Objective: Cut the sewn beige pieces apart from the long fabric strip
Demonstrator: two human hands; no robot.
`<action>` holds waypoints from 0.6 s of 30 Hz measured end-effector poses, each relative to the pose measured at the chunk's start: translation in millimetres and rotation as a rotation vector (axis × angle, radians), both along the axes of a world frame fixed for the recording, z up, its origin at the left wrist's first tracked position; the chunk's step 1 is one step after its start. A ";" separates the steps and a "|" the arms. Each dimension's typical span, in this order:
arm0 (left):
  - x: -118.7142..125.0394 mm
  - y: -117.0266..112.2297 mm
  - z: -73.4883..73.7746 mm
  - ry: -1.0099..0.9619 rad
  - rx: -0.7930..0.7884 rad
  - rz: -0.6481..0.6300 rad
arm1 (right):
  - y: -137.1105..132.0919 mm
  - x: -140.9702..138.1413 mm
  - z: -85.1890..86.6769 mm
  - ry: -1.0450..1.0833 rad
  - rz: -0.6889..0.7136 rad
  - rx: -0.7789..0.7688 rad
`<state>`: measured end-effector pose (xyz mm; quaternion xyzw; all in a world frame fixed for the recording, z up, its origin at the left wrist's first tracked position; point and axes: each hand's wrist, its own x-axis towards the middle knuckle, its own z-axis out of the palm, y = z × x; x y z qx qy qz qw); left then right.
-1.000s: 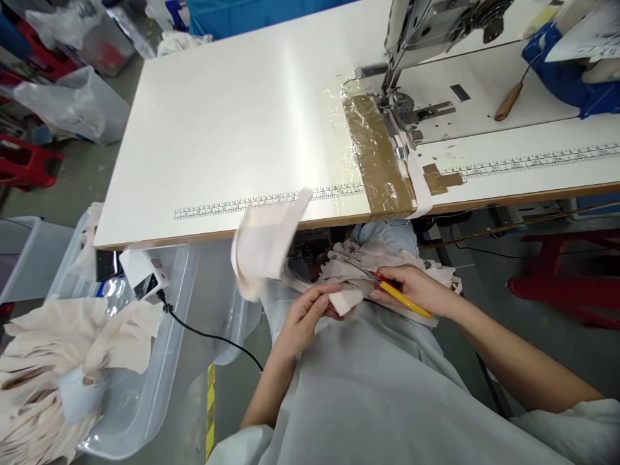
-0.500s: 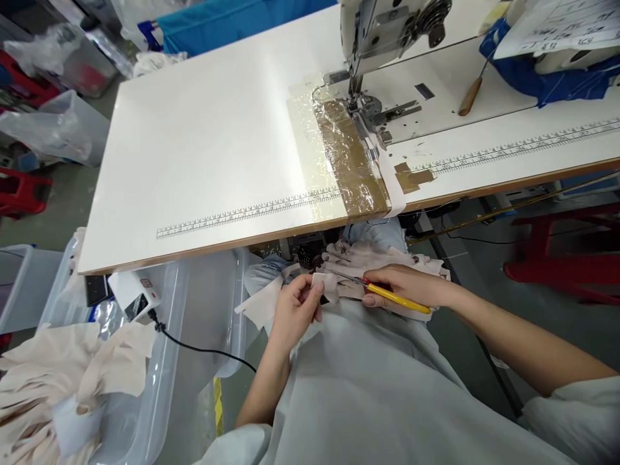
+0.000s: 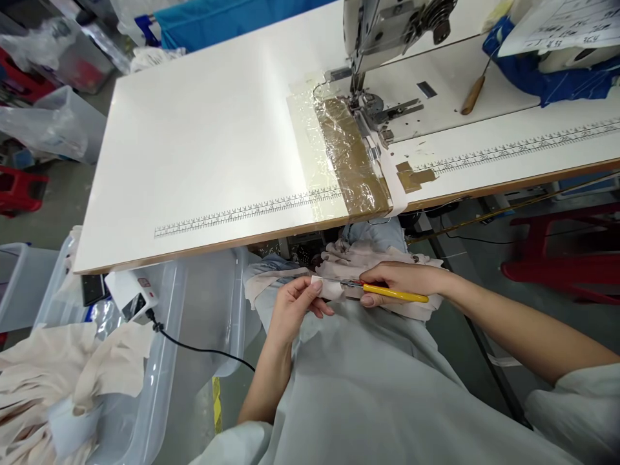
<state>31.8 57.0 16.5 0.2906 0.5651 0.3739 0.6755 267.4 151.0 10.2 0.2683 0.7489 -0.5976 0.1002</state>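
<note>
Between its thumb and fingers, my left hand (image 3: 298, 307) pinches a small piece of pale pink fabric (image 3: 332, 290) above my lap. My right hand (image 3: 401, 281) is closed round scissors with yellow handles (image 3: 394, 294). Their blades point left and lie against the top edge of the held piece. Whether the blades are parted is too small to tell. Beneath my hands, a gathered heap of the same pale fabric (image 3: 356, 258) rests across my lap, partly hidden by my right hand.
A white sewing table (image 3: 208, 142) with a printed ruler spans the front, its wooden edge just beyond my hands. On it stands a sewing machine (image 3: 382, 32); a wooden-handled awl (image 3: 473, 95) lies to the right. Plastic bins (image 3: 167, 387) with fabric pieces stand at left.
The scissor blades have come up level along the top edge of the fabric piece. My left hand has shifted slightly, its lower fingers opening out, and the strip at left hangs differently.
</note>
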 end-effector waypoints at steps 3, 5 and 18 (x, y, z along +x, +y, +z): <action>-1.5 -1.3 -2.1 -0.004 0.008 -0.001 | 0.7 -1.5 -0.8 -0.038 -0.007 0.112; -1.9 -1.6 -3.1 -0.010 0.013 -0.007 | 0.6 -2.1 -1.2 -0.055 -0.006 0.186; -2.8 -1.2 -4.0 -0.009 0.024 0.009 | -8.8 -4.2 -1.5 -0.019 -0.052 0.399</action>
